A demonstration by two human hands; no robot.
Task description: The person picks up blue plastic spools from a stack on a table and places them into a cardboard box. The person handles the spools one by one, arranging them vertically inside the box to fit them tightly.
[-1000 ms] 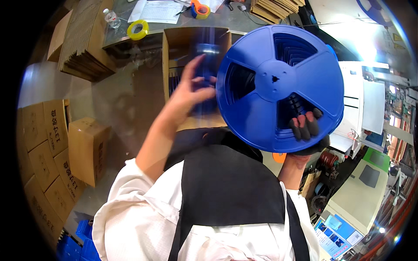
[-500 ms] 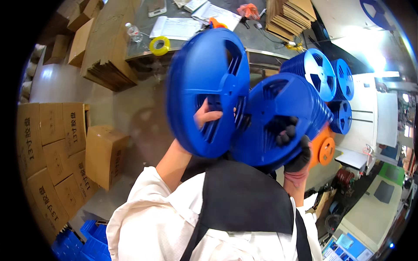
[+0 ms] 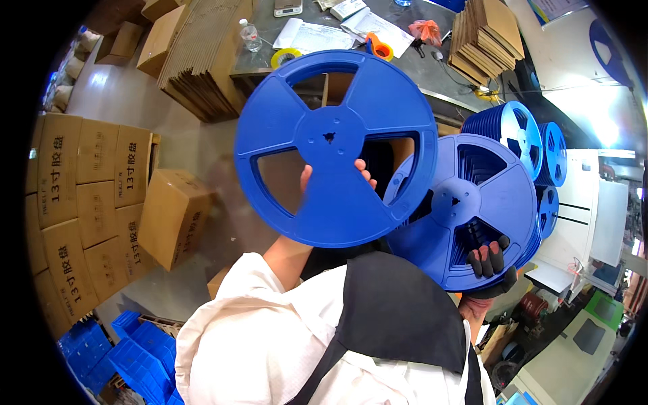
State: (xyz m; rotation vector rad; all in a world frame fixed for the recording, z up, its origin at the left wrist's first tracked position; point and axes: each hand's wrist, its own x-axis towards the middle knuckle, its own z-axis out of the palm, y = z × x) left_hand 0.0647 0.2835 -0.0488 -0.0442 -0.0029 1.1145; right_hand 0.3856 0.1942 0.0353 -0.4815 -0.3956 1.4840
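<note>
My left hand [image 3: 317,181] holds up a large blue plastic reel [image 3: 335,147] by its rim and spoke, flat face toward me; fingertips show over the reel's lower part. My right hand [image 3: 491,264], in a dark glove, grips a second blue reel [image 3: 459,202] through one of its openings, lower and to the right. The first reel overlaps the left edge of the second. Behind the second reel, more blue reels [image 3: 523,135] stand on edge in a row.
A grey work table [image 3: 405,61] at the top holds papers, tape rolls and stacked flat cardboard [image 3: 482,37]. Brown cartons [image 3: 74,202] pile up at the left, blue bins [image 3: 115,351] lie bottom left, and a white machine [image 3: 594,216] is on the right.
My left hand has raised its reel higher and turned its flat face fully toward me. The right-hand reel has shifted rightward and lower.
</note>
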